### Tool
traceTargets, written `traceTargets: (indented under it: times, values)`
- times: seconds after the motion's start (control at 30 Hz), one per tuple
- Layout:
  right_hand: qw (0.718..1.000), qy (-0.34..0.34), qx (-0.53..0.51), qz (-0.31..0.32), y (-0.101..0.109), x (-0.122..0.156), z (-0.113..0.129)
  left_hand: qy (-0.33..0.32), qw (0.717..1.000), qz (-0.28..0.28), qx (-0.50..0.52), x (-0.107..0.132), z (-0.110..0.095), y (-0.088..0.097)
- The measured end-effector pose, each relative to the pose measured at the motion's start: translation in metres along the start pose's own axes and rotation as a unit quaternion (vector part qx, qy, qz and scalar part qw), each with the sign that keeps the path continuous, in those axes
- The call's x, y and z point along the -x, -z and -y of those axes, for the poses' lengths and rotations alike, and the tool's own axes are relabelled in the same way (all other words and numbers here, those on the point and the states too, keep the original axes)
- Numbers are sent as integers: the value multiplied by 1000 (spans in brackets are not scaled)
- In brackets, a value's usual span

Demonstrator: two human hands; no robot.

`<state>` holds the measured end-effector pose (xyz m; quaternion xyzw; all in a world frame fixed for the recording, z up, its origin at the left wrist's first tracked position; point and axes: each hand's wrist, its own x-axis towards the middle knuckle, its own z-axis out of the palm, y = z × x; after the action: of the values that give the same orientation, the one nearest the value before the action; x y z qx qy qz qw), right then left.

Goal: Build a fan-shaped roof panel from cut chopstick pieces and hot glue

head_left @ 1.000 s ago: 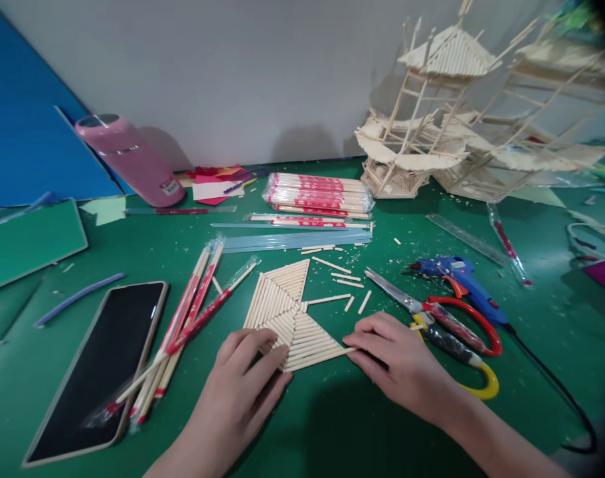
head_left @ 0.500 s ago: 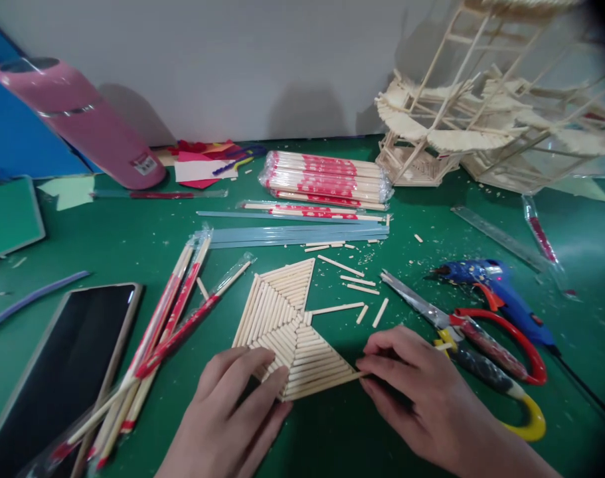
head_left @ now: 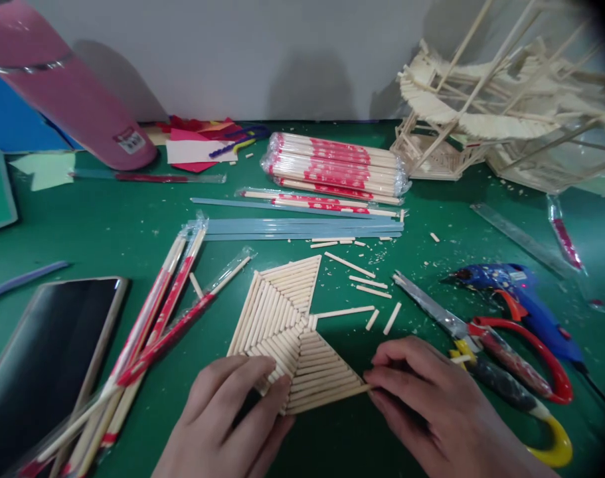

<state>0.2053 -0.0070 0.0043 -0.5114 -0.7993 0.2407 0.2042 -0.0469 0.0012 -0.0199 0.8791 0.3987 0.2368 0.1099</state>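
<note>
A flat panel of short wooden sticks (head_left: 277,312), laid in wedge-shaped sections round a centre, lies on the green table with one side unfilled. My left hand (head_left: 235,415) grips its near left edge, fingertips pressing on the sticks. At the panel's right corner, my right hand (head_left: 422,398) pinches the end of a wooden stick (head_left: 332,400) along the near edge. One stick (head_left: 345,311) reaches out from the centre to the right. Several loose cut pieces (head_left: 372,291) lie just beyond my right hand.
To the right lie scissors (head_left: 481,338) and a blue glue gun (head_left: 526,299). A phone (head_left: 53,345) and wrapped chopsticks (head_left: 157,332) are at left. Behind stand a chopstick bundle (head_left: 337,162), a pink bottle (head_left: 78,99) and a stick-built model (head_left: 471,119). Blue strips (head_left: 302,229) lie across the middle.
The view has shifted slightly, with the table things spreading outward and the pink bottle sliding partly out at the top left. Both hands keep their places on the panel.
</note>
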Motion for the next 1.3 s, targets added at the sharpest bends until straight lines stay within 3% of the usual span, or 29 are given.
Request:
traceTargets:
  times: [0.4, 0.73, 1.13, 1.3]
  values:
    - [1000, -9, -7, 15, 0, -3, 2, 18, 1000, -8, -3, -2, -3, 0]
    - [999, 2, -16, 34, 1, 1, 0, -24, 999, 28, -7, -3, 3, 6]
    - [997, -23, 25, 64, 7, 10, 8, 26, 1000, 10, -13, -8, -18, 6]
    - [996, 18, 61, 68, 11, 10, 7, 25, 999, 19, -24, -13, -27, 7]
